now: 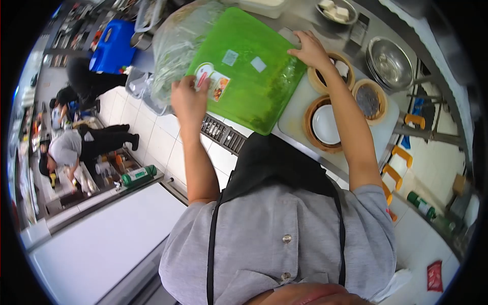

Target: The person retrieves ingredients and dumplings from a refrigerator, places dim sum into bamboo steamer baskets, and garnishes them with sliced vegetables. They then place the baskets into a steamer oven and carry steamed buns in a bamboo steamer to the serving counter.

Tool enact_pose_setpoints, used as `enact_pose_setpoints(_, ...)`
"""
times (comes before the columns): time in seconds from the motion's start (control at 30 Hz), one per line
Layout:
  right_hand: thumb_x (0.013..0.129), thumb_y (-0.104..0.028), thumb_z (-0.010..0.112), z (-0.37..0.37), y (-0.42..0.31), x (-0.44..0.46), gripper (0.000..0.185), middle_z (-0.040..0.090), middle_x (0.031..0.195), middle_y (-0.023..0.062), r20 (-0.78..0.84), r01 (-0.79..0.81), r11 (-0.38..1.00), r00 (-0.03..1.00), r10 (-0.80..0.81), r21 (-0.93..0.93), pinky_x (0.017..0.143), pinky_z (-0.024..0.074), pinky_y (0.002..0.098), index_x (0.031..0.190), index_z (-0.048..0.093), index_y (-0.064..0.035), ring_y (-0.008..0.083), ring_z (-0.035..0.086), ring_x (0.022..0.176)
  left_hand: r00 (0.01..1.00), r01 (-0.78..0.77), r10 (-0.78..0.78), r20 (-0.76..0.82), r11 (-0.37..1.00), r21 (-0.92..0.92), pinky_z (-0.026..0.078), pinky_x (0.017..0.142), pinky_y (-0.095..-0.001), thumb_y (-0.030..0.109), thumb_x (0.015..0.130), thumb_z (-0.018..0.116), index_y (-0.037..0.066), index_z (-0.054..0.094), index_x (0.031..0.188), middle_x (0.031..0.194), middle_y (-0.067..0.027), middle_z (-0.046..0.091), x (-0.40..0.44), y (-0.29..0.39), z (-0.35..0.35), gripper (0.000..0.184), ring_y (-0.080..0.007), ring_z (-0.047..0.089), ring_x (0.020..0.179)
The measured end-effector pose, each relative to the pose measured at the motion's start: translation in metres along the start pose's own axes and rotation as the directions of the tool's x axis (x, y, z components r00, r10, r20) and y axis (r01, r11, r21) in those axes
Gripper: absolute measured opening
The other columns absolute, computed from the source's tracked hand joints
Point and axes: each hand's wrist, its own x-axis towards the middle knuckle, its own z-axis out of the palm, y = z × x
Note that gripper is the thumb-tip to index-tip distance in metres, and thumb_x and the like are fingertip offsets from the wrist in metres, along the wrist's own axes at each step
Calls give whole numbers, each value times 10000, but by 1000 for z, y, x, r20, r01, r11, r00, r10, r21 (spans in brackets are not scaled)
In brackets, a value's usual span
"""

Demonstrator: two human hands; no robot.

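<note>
A corner of the green plastic box is being gripped by the left hand, with fingers bent and thumb by the printed label. The far right edge is being steadied by the right hand, thumb on the rim and fingers spread; how firmly it is closing cannot be told. The box is being held between both hands, ahead of the torso. Apparently it is being positioned, and a steady two-handed grip is seemingly being called for. Dark patches are being shown through its wall, their nature unclear. Beside the left hand, pale greens are being held in a clear plastic bag. Beyond the box's right side, a white dish is being held in a bamboo steamer; farther out, white blocks are being held in a metal bowl.
</note>
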Motion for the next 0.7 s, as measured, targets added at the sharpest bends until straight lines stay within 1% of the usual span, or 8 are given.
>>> enact_pose_setpoints(0.07, 695, -225, 827, 11, 5, 25, 516, 642, 976, 154, 291, -49, 994, 957, 19, 97, 837, 479, 384, 1109, 594, -23, 300, 619, 940, 934, -168, 201, -296, 977, 134, 436, 862, -454, 184, 750, 786, 6, 576, 1139, 1027, -238, 521, -11, -2, 13, 476, -405, 525, 950)
enact_pose_setpoints(0.23, 604, -176, 891, 25, 16, 41, 559, 623, 914, 85, 461, -203, 949, 885, 72, 240, 793, 474, 343, 1050, 598, -8, 212, 581, 853, 786, -145, 127, -605, 989, 20, 421, 853, -462, 171, 765, 781, -29, 494, 1218, 1019, -193, 492, -42, -33, 26, 573, -361, 506, 960)
enact_pose_setpoints(0.3, 601, -165, 892, 26, 14, 36, 540, 616, 905, 81, 429, -181, 959, 900, 72, 219, 784, 471, 336, 1021, 590, -8, 208, 573, 841, 924, 76, -210, -320, 919, -386, 416, 923, -440, 133, 794, 763, -58, 382, 1330, 1078, -185, 490, -67, -57, 57, 685, -322, 485, 1092)
enact_pose_setpoints(0.37, 599, -155, 894, 30, 9, 38, 523, 609, 895, 78, 395, -175, 966, 915, 87, 192, 774, 468, 328, 993, 583, -7, 204, 566, 828, 956, 216, -287, 51, 580, -785, 369, 1040, -405, 86, 821, 734, -64, 221, 1437, 1256, -201, 441, -94, -23, 61, 815, -292, 409, 1249)
enact_pose_setpoints(0.4, 588, -139, 895, 30, 9, 36, 514, 605, 890, 66, 372, -201, 958, 921, 114, 203, 767, 465, 321, 977, 582, -15, 197, 560, 819, 953, 220, -298, 50, 574, -788, 369, 1040, -405, 86, 821, 734, -64, 221, 1437, 1256, -201, 441, -98, -17, 71, 815, -292, 409, 1249)
enact_pose_setpoints(0.47, 577, -122, 897, 26, 12, 33, 507, 600, 885, 54, 354, -228, 953, 924, 148, 197, 760, 462, 313, 962, 582, -23, 191, 554, 811, 974, -127, -59, -219, 656, -744, 288, 1116, -372, 31, 832, 707, -35, 61, 1495, 1407, -210, 331, -103, -12, 92, 928, -287, 342, 1329)
enact_pose_setpoints(0.63, 596, -18, 851, 23, 20, 44, 460, 610, 925, 25, 474, -256, 877, 880, 36, 407, 769, 462, 295, 977, 596, -52, 158, 561, 838, 959, 16, -267, -99, 397, -918, 226, 1143, -381, 184, 973, 566, -3, 26, 1515, 1518, -203, 197, -106, -10, 106, 788, -282, 266, 1386)
enact_pose_setpoints(0.7, 641, -4, 823, 1, -7, 37, 433, 610, 928, 24, 503, -306, 779, 864, -14, 547, 779, 460, 278, 1001, 588, -54, 148, 565, 851, 951, -5, -301, -71, 215, -977, 231, 1149, -389, 406, 1041, 384, 83, 110, 1526, 1514, -140, 280, -111, -10, 109, 643, -257, 301, 1379)
